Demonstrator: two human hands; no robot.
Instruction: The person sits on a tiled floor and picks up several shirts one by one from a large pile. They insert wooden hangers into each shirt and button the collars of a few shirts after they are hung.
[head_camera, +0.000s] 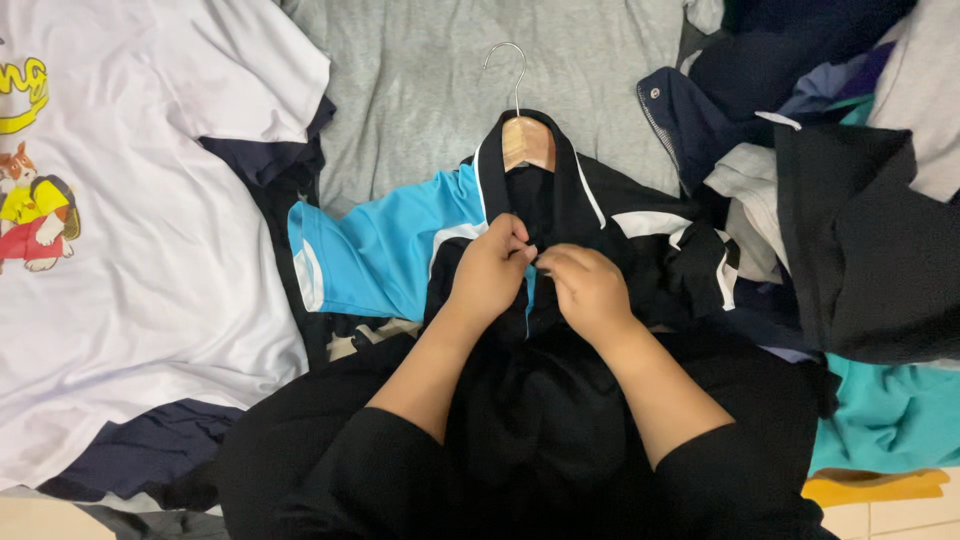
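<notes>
**Both hands pinch the placket of a black and blue shirt on a hanger**

Nearest the camera, two forearms in black sleeves reach forward over dark cloth. The left hand (488, 272) and right hand (590, 290) meet at the chest of a black and blue polo shirt (400, 250), fingers curled and pinched on the front opening just below the collar; whether a button sits between the fingertips is too small to tell. The shirt lies flat in the middle, front up, its blue sleeve spread to the left. At its neck is a wooden hanger (525, 140), metal hook pointing away. It rests on a grey sheet (420, 90). A white printed T-shirt (150, 250) lies at left, a heap of dark clothes (840, 180) at right.
</notes>
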